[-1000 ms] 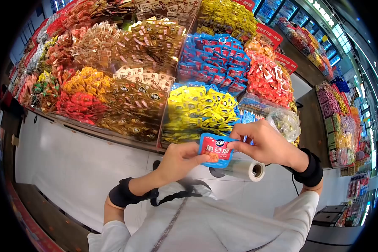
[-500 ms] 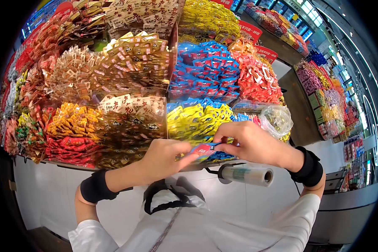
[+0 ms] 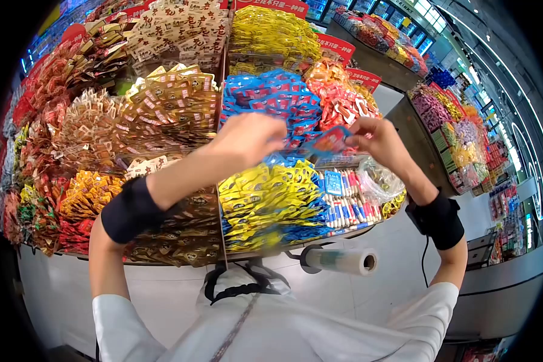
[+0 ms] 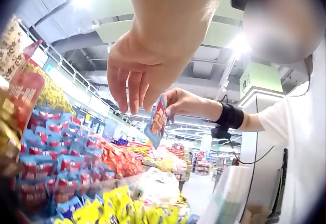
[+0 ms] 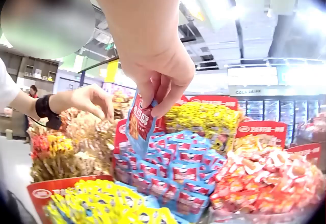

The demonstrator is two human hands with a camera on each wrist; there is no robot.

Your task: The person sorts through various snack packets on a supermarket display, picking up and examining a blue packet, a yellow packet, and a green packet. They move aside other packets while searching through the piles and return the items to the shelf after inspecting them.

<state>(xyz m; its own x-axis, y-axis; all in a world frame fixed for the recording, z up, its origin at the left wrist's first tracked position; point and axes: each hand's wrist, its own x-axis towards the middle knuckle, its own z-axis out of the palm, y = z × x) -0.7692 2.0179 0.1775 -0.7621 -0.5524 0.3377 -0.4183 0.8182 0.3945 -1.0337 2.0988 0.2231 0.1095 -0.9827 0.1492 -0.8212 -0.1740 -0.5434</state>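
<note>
My right hand (image 3: 380, 139) pinches a blue and red snack packet (image 3: 330, 142) by one edge, above the front of the display. Seen from the right wrist, the packet (image 5: 140, 123) hangs tilted from thumb and fingers over a heap of matching blue packets (image 5: 188, 175). My left hand (image 3: 250, 139) is raised to the left of it, blurred in the head view. The left wrist view shows that hand (image 4: 147, 66) with fingers hanging loosely and nothing between them; the packet (image 4: 157, 124) overlaps its fingertips there. Yellow packets (image 3: 265, 193) lie in the bin below.
Brown packets (image 3: 175, 102) fill bins to the left, and red and white ones (image 3: 341, 102) sit at the right. Near the front right corner are a clear plastic bag (image 3: 377, 181) and a roll of bags (image 3: 344, 261) on a holder. Clear dividers separate the bins.
Both hands have moved forward, from the front edge to over the bins. The left hand has let go of the packet and drawn apart to the left; the right hand keeps hold of it.
</note>
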